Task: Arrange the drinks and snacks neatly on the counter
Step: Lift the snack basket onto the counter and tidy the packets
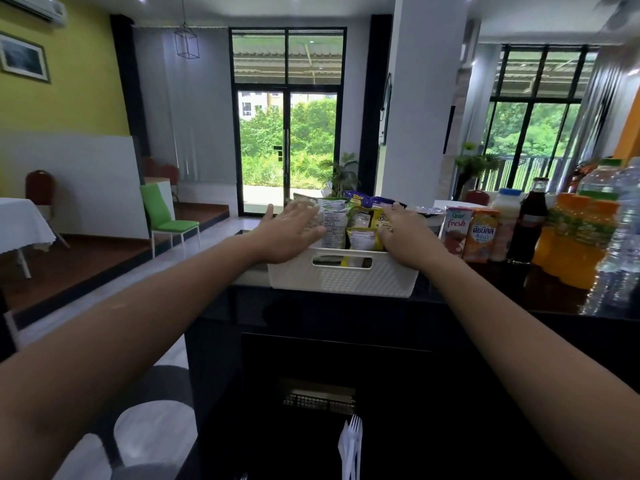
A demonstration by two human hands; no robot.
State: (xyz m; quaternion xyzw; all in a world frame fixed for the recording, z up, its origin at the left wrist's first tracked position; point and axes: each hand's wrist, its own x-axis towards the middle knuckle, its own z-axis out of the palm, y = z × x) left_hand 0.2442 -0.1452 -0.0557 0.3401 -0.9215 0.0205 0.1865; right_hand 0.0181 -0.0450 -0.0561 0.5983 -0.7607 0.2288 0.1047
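Observation:
A white plastic basket stands at the left end of the dark counter, filled with upright snack packets. My left hand lies flat, fingers spread, on the packets at the basket's left side. My right hand rests on the packets at the right side, fingers apart. Right of the basket stands a row of drinks: a red "fresh" carton, an orange juice carton, a white milk bottle, a dark cola bottle, orange soda bottles and clear water bottles.
The basket sits near the counter's left edge, which drops to the floor. A white plate lies behind the basket. White plastic forks hang below the counter front. A green chair and a table with white cloth stand further left.

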